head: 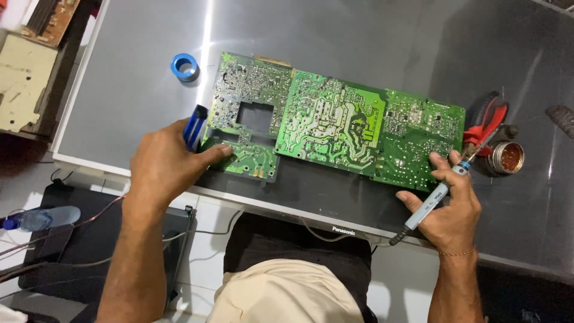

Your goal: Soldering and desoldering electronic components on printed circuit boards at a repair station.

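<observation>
- The tabletop (131, 90), a grey panel lying flat, carries everything beyond both hands.
- The green circuit board (335, 122) lies solder side up between the hands, touching both.
- The left hand (164, 164) has its grip clamped on a blue desoldering pump (195, 127), fingertips pressing the board's near corner.
- The right hand (448, 206) has its grip closed around a soldering iron (439, 191), tip raised just off the board's edge beside a tin of flux (507, 158) and red pliers (487, 122).
- Judged step: between joints; next calls for tip and pump meeting at one joint.
- A blue tape roll (185, 66) sits beyond the left hand.
</observation>
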